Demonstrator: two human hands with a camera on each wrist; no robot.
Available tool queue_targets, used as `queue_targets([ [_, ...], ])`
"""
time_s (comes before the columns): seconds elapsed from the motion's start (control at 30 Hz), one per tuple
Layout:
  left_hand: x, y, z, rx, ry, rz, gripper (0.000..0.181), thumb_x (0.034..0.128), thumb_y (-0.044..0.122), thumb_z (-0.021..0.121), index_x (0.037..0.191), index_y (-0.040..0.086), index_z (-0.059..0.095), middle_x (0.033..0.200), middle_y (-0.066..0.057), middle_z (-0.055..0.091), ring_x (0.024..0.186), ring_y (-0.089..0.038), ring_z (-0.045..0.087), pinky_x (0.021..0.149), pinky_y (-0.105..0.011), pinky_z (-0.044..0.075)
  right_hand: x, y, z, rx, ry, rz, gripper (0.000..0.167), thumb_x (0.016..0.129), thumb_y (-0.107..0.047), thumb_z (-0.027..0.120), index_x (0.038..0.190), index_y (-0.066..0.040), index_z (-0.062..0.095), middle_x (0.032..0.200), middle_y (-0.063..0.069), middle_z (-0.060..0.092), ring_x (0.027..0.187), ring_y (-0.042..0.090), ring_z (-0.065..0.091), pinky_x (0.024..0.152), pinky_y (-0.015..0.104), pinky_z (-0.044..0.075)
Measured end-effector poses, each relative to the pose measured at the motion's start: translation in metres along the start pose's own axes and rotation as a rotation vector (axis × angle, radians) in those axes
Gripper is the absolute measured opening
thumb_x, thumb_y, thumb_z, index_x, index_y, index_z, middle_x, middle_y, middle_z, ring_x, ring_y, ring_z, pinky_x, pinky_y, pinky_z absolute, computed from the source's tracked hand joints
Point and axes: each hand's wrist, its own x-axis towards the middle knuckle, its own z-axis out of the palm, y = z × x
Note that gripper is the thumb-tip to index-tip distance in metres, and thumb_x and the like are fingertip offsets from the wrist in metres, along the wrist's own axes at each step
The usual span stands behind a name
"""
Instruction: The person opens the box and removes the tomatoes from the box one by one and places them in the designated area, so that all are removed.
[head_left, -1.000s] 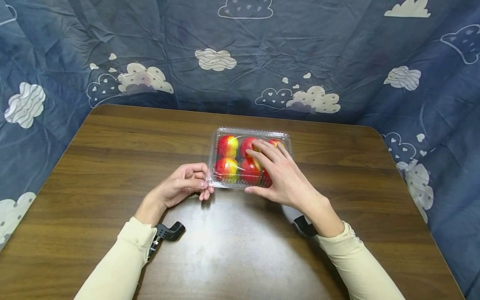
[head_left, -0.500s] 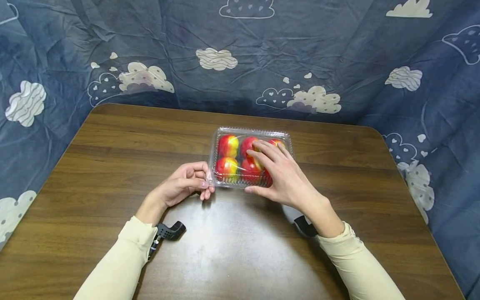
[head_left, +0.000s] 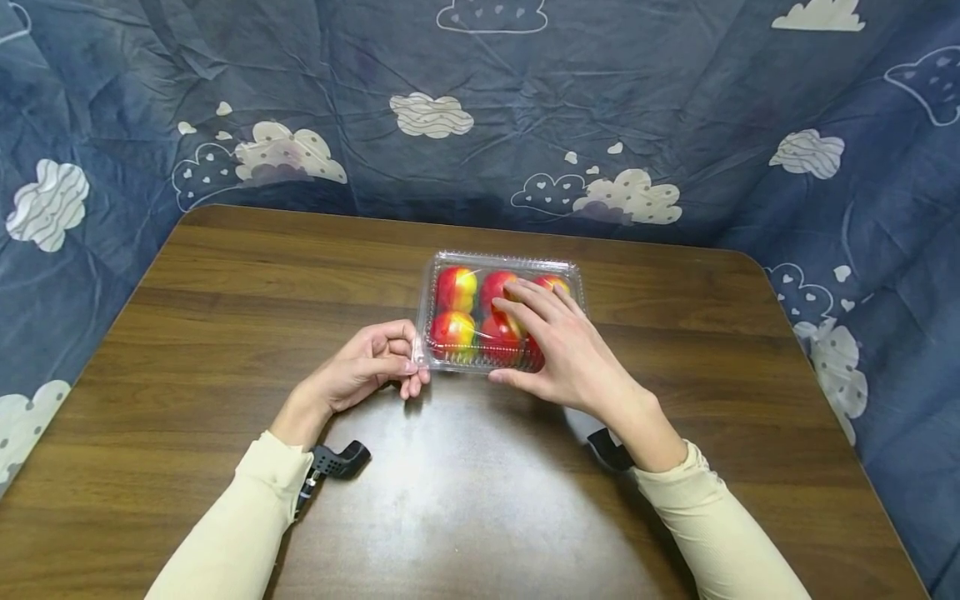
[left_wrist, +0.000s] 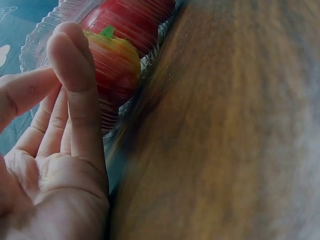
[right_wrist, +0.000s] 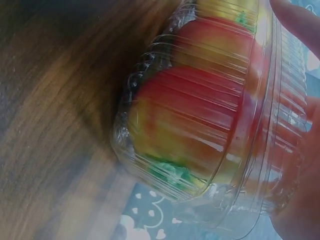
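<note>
A clear plastic clamshell container (head_left: pixel 454 367) sits closed on the table, with several red-and-yellow fruits inside, such as the fruit (head_left: pixel 453 332) at its near left. Green bits show on some of them in both wrist views. My left hand (head_left: pixel 367 367) pinches the container's near left corner between thumb and fingers. My right hand (head_left: pixel 573 354) rests over the right part of the lid with its fingers spread, its thumb by the near edge. It hides part of the fruits on that side. Through the ribbed wall, a large fruit (right_wrist: pixel 187 120) shows close up in the right wrist view.
The container stands towards the back of a brown wooden table (head_left: pixel 247 283). Behind the table hangs a dark blue cloth (head_left: pixel 480 167) with white clouds. A black strap mount (head_left: pixel 341 461) sits at the left wrist, and another (head_left: pixel 611 452) at the right.
</note>
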Motion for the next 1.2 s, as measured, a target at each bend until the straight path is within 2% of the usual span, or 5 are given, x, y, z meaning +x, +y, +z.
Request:
queue_targets([
  [0.3, 0.001, -0.001, 0.001, 0.003, 0.012, 0.028, 0.012, 0.0985, -0.014, 0.050, 0.104, -0.003, 0.052, 0.092, -0.020, 0.073, 0.073, -0.022, 0.073, 0.066, -0.029, 0.061, 0.001, 0.000, 0.000, -0.001, 0.003, -0.003, 0.090, 0.082, -0.061, 0.083, 0.151, -0.011, 0.055, 0.159, 0.016, 0.049, 0.151, 0.034, 0.043, 0.126, 0.063, 0.027],
  [0.67, -0.001, -0.001, -0.001, 0.018, 0.011, -0.017, 0.013, 0.0974, -0.010, 0.049, 0.105, 0.000, 0.054, 0.091, -0.016, 0.073, 0.073, -0.023, 0.071, 0.066, -0.029, 0.060, 0.000, -0.003, -0.003, -0.002, 0.017, -0.008, 0.089, 0.082, -0.061, 0.083, 0.150, -0.011, 0.057, 0.158, 0.015, 0.052, 0.151, 0.033, 0.044, 0.126, 0.059, 0.030],
  [0.93, 0.001, -0.001, -0.002, 0.014, -0.005, -0.003, 0.013, 0.0972, -0.008, 0.049, 0.106, -0.001, 0.055, 0.092, -0.016, 0.074, 0.074, -0.023, 0.072, 0.067, -0.029, 0.060, -0.002, -0.004, -0.014, 0.016, 0.106, -0.015, 0.084, 0.080, -0.056, 0.087, 0.145, -0.010, 0.062, 0.148, 0.011, 0.062, 0.143, 0.029, 0.053, 0.124, 0.058, 0.034],
  [1.2, 0.001, 0.000, 0.000, 0.007, 0.014, -0.010, 0.011, 0.0970, -0.008, 0.049, 0.104, -0.001, 0.054, 0.092, -0.016, 0.074, 0.073, -0.023, 0.072, 0.067, -0.029, 0.061, -0.002, 0.001, -0.027, 0.053, 0.238, 0.001, 0.070, 0.077, -0.045, 0.093, 0.130, -0.005, 0.071, 0.132, 0.012, 0.072, 0.129, 0.030, 0.064, 0.123, 0.056, 0.036],
])
